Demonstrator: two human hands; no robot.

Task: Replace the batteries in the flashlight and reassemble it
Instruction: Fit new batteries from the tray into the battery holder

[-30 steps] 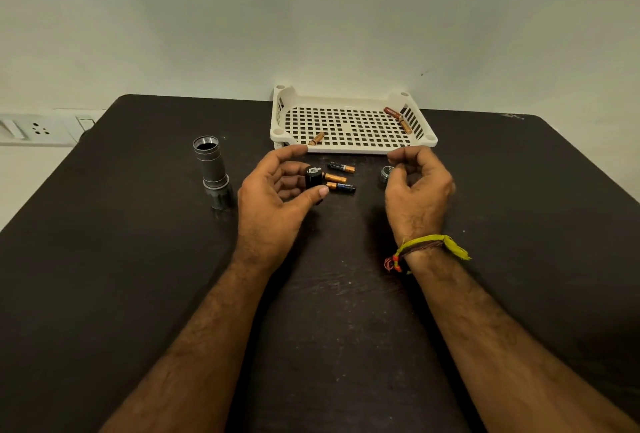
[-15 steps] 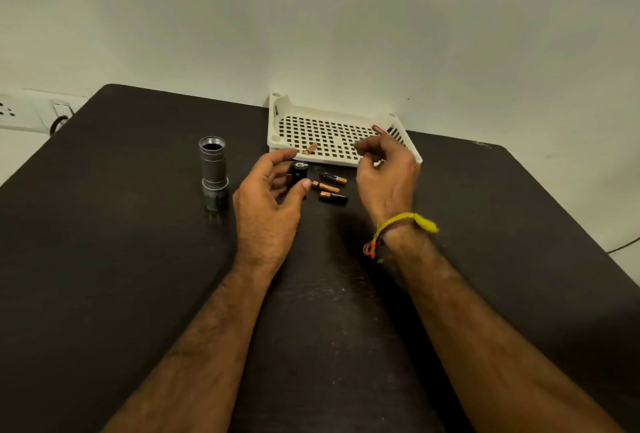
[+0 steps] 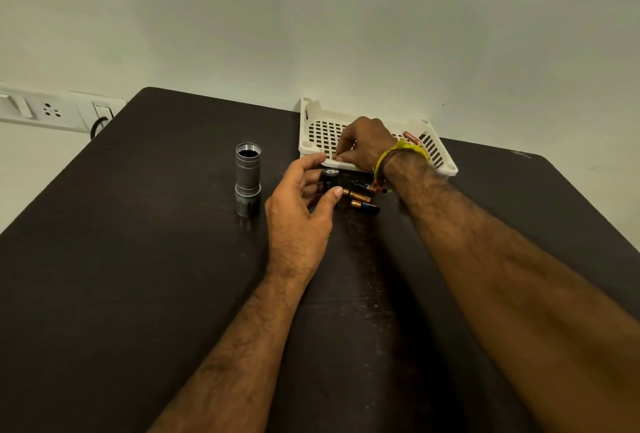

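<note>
The right hand [image 3: 363, 145] reaches into the white perforated tray [image 3: 446, 164], fingertips pinched; what they grip, I cannot tell. The left hand [image 3: 299, 204] loosely cups the black battery holder [image 3: 330, 180], which stands on the table. Best to steady that holder while fetching. The open flashlight body [image 3: 247, 178] stands left of the left hand; 3 batteries [image 3: 363, 206] lie between the hands, easily knocked rolling.
</note>
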